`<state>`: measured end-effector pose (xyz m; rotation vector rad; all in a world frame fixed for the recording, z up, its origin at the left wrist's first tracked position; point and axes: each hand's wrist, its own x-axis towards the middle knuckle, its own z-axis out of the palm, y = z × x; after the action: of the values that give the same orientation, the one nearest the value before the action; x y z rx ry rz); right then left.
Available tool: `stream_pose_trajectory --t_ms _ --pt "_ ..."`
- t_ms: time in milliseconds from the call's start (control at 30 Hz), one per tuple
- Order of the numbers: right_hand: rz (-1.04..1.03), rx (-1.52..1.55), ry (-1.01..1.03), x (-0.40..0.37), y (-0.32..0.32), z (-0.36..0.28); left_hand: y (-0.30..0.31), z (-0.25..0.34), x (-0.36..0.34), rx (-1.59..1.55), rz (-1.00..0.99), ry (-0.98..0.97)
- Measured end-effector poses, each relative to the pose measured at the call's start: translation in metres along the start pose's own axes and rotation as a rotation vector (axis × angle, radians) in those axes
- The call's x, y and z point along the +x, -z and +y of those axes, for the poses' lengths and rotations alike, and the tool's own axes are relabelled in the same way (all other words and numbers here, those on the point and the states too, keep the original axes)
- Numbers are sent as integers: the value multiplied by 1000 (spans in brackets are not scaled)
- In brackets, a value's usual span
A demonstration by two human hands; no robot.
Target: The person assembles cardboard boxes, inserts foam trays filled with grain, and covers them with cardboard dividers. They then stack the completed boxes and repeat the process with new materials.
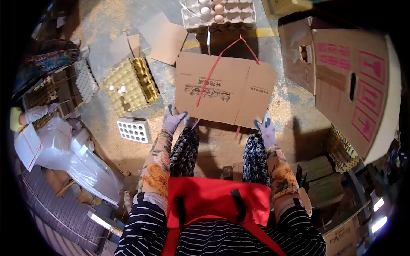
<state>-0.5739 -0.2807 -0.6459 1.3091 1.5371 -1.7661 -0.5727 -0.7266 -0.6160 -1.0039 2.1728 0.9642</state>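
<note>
While the flat box (226,87) w/ red strap (212,73) lies on the floor (294,106) before the knees, L hand (173,120) rests half-open touching its near-left corner & R hand (267,129) pinches the near-right corner.

You are over a concrete floor (294,106) strewn with sawdust, with a yellow line (267,32) painted across its far part. On your left lie stacked egg trays (126,83) and clear plastic bags (72,158). On your right stands a big carton (354,85) with pink print. Bright lamps (379,213) glare at the lower right.
</note>
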Motion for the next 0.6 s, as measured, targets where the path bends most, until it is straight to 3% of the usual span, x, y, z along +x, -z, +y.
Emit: stream_pose_trajectory --t_ms 33,100,167,233,300,367,400,500,533,600 --pt "-18 37 70 19 1 8 -10 -3 17 -107 18 -7" --pt "59 25 -15 41 -10 -6 -34 -12 53 -412 74 -22" --pt "130 16 -87 79 -7 -1 -44 -29 85 -724 -155 -41" --pt "-173 67 28 110 3 16 -47 -31 98 -537 -263 -25" --pt "-136 102 -79 120 3 26 -41 -32 94 -593 -270 40" --pt "-96 27 -2 117 1 27 -32 -25 93 -624 -374 124" --pt "-60 -180 -63 115 5 18 -24 -22 87 -579 -379 85" --pt "-20 -221 26 88 0 -12 -13 -23 73 -572 -412 154" --pt "23 -462 -17 75 0 -34 -2 -9 58 -565 -435 176" --pt "-30 -405 -69 58 10 -62 13 10 33 -540 -460 153"
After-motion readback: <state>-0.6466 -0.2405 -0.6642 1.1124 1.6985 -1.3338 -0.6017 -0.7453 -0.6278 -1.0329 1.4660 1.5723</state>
